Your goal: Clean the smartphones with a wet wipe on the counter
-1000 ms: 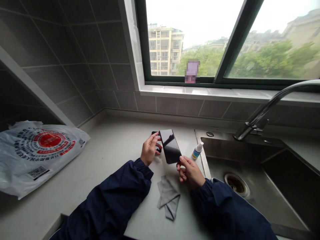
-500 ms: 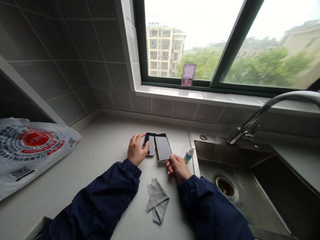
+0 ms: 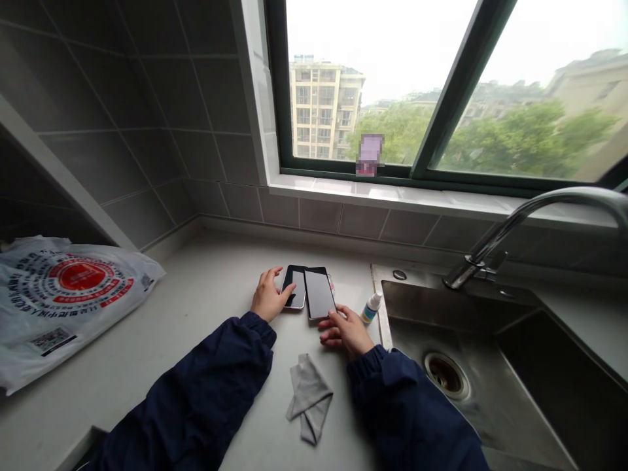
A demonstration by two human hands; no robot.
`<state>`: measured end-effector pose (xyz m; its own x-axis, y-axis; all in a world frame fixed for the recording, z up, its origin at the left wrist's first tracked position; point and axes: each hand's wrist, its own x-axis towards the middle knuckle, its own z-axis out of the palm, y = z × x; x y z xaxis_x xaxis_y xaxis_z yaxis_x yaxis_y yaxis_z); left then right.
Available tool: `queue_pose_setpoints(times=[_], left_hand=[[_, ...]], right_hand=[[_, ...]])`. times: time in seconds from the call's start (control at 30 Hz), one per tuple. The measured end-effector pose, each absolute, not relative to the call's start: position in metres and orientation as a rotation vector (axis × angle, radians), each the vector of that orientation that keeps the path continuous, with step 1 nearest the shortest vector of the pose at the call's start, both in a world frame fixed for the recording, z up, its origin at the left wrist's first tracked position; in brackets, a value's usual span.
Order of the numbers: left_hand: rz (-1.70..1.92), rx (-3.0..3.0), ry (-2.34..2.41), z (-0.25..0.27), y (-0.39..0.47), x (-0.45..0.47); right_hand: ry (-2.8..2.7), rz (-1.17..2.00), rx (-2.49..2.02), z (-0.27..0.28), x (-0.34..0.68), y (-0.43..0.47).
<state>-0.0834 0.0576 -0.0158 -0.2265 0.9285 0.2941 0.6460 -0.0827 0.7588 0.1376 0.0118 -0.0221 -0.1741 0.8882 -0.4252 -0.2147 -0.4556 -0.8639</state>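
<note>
Two smartphones lie side by side on the counter, their top corners meeting. My left hand is at the left edge of the left phone, its fingers apart and the thumb over the screen edge. The right phone shows a grey reflection across its screen. By its lower right corner is my right hand, with fingers loosely spread and a fingertip close to the edge; whether it touches I cannot tell. A small white spray bottle stands just beyond that hand. Nearer to me lies a crumpled grey cloth.
On the right a steel sink with a chrome faucet borders the counter. A printed white plastic bag rests at the far left. Behind are a tiled wall and a window with a sill.
My left fingers have loosened from the left phone's edge. The right hand's fingers have spread at the right phone's corner. The view has tilted slightly; the bottle and cloth have stayed put.
</note>
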Motion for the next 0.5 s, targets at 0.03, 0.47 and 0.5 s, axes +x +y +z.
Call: queue_pose_setpoints(times=[0.03,0.47,0.5], left_hand=[[1.202,1.689,1.860,-0.017,0.059,-0.085],[1.139,1.297,1.621,-0.021,0.074,-0.102],[1.127,1.281,1.603,-0.020,0.074,-0.102]], right_hand=[[-0.842,1.736,-1.278,-0.021,0.138,0.011],[-0.904,1.678,-1.267,-0.020,0.141,-0.002],[-0.915,1.670,-1.264,-0.021,0.141,-0.003]])
